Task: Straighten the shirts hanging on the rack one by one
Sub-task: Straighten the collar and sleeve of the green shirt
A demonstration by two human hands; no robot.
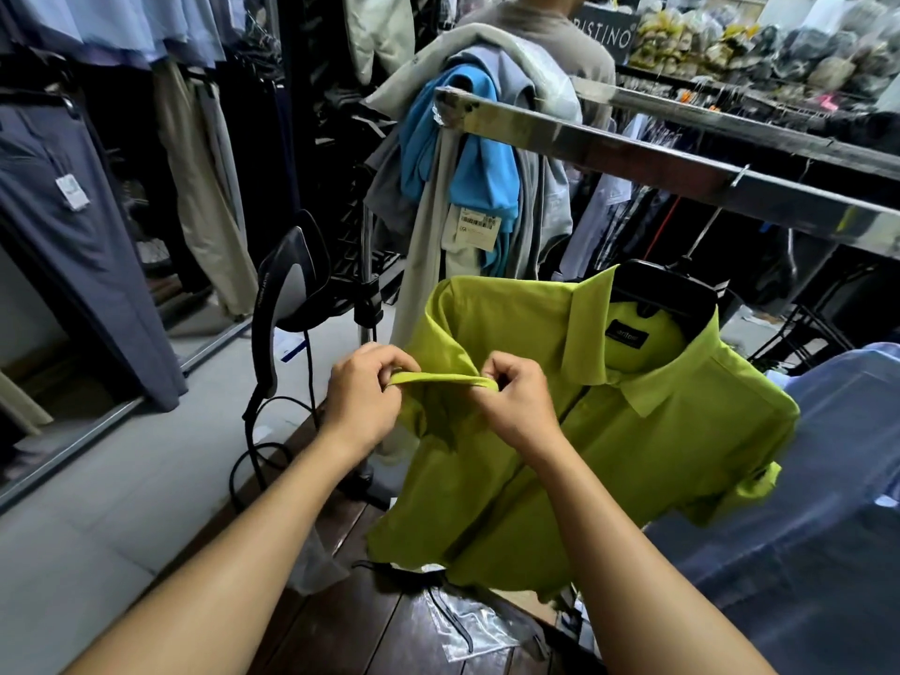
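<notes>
The lime-green shirt (633, 455) hangs right in front of you on a black hanger (667, 289), under the shiny metal rail (633, 153) of the rack. It faces you at a tilt, collar open, with a dark label (627, 337) showing inside the neck. The short sleeve on your left is lifted out toward you, and its hem (438, 380) runs as a flat strip between your two hands. Your left hand (365, 401) pinches the hem's left end with thumb and curled fingers. Your right hand (516, 406) pinches the right end the same way. The hands are near each other but not touching, joined only by that strip of cloth. The other sleeve (750, 484) hangs down on the far side.

Just to the right of the shirt hangs a pale blue garment (828, 455). Below the shirt a clear plastic bag (467, 626) lies on dark wooden boards (350, 626). To the left of your hands a steamer head (292, 280) sits on its stand, and its black hose (253, 431) loops down to the floor. At the rail's end clothes are heaped, a bright blue top (467, 153) among greys, with a paper tag (479, 226) dangling. Behind the heap stands another person (535, 36) in a grey top. Trousers (73, 197) hang along the left wall, and bagged goods (779, 46) fill the shelf at upper right.
</notes>
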